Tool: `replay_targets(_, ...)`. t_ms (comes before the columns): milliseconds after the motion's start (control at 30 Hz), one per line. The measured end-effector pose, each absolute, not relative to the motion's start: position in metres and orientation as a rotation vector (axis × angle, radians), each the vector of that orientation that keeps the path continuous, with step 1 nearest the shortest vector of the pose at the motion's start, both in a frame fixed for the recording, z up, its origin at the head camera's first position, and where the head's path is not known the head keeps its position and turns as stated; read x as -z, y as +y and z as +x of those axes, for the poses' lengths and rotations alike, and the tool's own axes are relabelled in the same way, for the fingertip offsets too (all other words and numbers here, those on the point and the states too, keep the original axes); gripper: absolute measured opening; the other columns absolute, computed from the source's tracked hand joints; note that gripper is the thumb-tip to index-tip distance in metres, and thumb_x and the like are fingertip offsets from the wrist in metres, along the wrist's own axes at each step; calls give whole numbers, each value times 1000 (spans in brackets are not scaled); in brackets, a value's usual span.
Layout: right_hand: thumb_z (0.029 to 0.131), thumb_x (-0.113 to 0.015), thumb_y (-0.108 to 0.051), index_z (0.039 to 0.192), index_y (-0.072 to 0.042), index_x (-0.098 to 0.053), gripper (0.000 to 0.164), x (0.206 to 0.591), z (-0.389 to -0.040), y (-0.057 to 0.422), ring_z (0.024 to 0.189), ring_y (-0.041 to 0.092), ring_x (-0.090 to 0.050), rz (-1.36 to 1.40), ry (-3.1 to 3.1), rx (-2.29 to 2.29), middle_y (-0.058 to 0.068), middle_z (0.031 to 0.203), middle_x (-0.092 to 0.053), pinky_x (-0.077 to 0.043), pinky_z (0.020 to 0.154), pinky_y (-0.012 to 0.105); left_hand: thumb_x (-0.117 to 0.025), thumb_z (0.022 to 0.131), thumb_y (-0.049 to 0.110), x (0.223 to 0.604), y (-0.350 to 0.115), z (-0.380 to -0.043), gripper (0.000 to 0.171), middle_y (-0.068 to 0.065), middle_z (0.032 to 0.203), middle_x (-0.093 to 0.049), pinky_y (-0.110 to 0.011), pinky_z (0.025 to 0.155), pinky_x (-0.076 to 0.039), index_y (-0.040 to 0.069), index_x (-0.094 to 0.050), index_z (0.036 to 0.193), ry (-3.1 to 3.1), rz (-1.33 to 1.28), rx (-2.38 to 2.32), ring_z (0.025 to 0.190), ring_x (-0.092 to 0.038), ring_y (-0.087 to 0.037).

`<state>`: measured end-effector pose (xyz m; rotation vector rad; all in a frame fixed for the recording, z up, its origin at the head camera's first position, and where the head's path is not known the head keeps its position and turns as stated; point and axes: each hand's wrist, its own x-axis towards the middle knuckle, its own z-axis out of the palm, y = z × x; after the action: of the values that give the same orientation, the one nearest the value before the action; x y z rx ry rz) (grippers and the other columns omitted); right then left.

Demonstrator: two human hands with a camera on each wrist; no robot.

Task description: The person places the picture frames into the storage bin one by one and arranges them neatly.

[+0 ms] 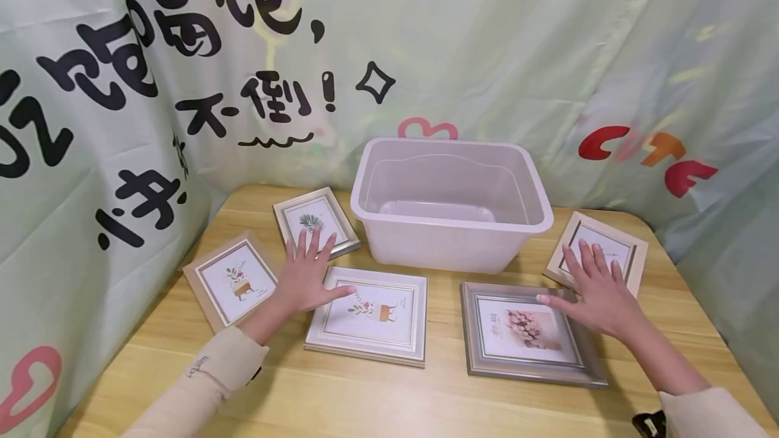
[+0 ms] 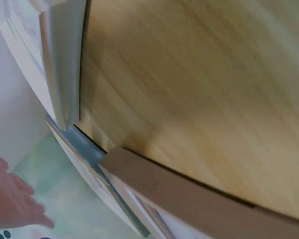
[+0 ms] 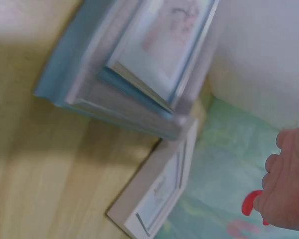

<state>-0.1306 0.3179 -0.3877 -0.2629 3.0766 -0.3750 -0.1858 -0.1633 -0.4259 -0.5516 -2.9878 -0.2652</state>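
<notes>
My left hand, fingers spread, is over the picture frames at the left. Nearest to it are a silver frame with a green sprig picture, a beige frame with a plant picture and a whitish frame lying sideways. My right hand, likewise spread, is over the inner edges of a grey frame with a pink flower picture and a light wood frame, covering part of each. In the wrist views the left hand and right hand appear above the frames, holding nothing.
A pale plastic bin stands at the back middle of the wooden table, with nothing seen inside. Printed cloth hangs behind and along both sides of the table.
</notes>
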Motion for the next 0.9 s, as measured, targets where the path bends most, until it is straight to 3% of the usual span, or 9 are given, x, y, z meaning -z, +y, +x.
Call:
replay_targets(100,82,-55,-57,146,6,-7,102,380,-133,322,138,48,9,-281,3099,427,33,150,1,2,107,68,-51,75,71,426,-165,-184,102,-26,152,-17,-66,109,-14,8,-19,148,-3007,-493,372,136,-16,-53)
replay_targets(233,84,-57,-52,146,7,-5,100,368,-137,327,139,46,9,-301,3138,536,32,150,-5,4,110,65,-55,78,64,428,-167,-178,97,-27,149,-26,-65,108,-21,5,-20,147,-3009,-407,529,132,-24,-54)
replay_targets(533,85,-58,-49,145,7,-7,97,340,-150,328,140,45,4,-246,3147,582,31,151,-5,-8,104,72,-63,80,51,435,-170,-153,88,-25,141,-40,-61,99,-38,-1,-30,142,-2972,-346,772,128,-39,-46)
replay_targets(733,85,-60,-48,144,9,-16,93,318,-160,323,137,50,-10,-254,3144,553,33,149,-14,-22,95,74,-64,80,52,448,-170,-136,90,-25,136,-47,-56,93,-45,0,-28,143,-2973,-261,867,121,-48,-43)
replay_targets(900,84,-62,-46,140,12,-26,88,305,-169,316,131,53,-24,-309,3150,517,36,144,-24,-27,96,71,-68,81,38,458,-166,-127,82,-26,135,-47,-58,97,-40,-4,-31,141,-2854,-188,1018,123,-44,-45)
